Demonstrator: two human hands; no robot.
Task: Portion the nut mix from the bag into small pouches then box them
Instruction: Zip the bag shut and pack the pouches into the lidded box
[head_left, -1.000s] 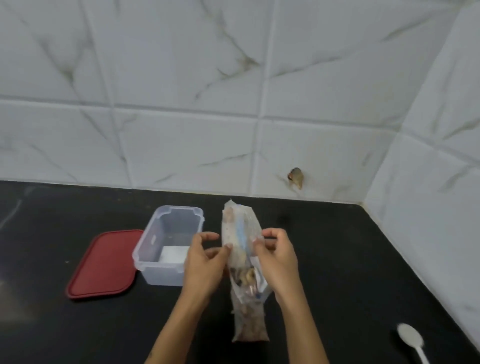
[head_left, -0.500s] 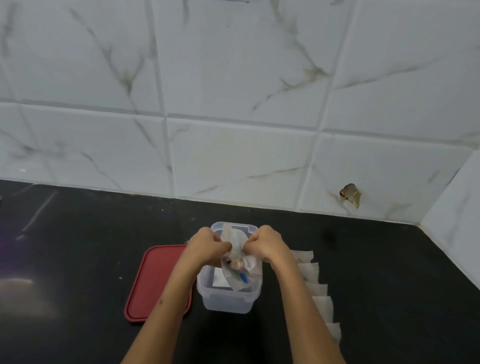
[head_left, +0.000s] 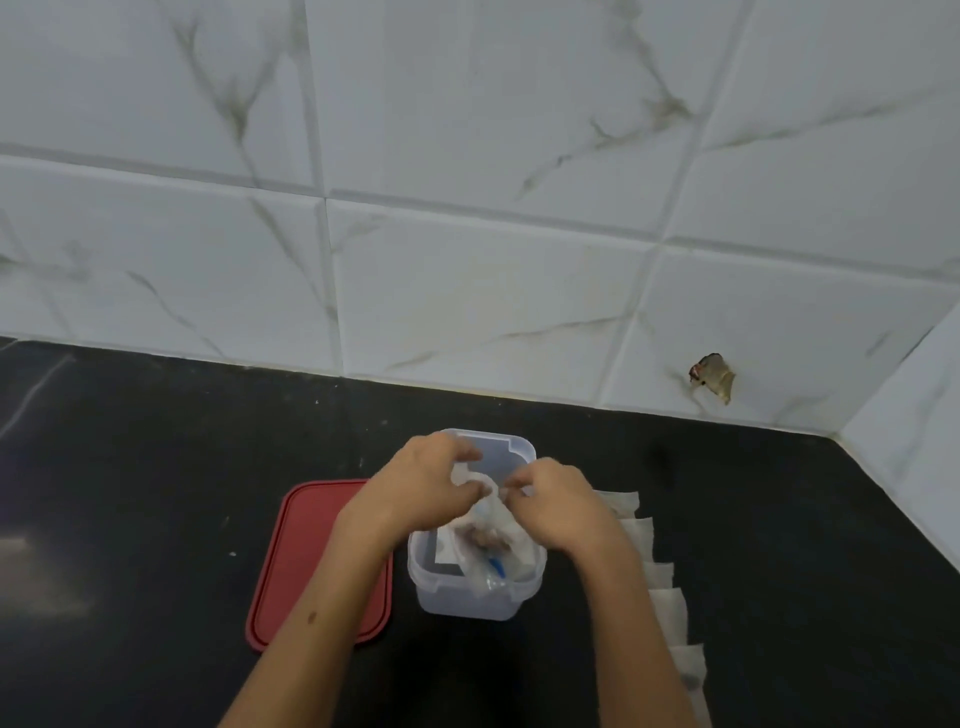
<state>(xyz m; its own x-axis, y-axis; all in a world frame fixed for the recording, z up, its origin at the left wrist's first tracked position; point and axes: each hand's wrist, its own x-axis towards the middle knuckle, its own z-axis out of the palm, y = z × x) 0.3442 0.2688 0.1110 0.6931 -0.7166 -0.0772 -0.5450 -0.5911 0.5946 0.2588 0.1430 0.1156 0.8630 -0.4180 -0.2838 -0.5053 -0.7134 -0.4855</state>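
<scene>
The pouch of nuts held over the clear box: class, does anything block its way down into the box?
Nothing visible does. The box is open, and its red lid lies flat on the counter beside it. Both the left hand and right hand grip the pouch, which already dips inside the box.

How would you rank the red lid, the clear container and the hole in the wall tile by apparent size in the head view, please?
1. red lid, though an arm covers part of it
2. clear container, partly hidden by the hands
3. hole in the wall tile, clearly smallest, though farther away
</scene>
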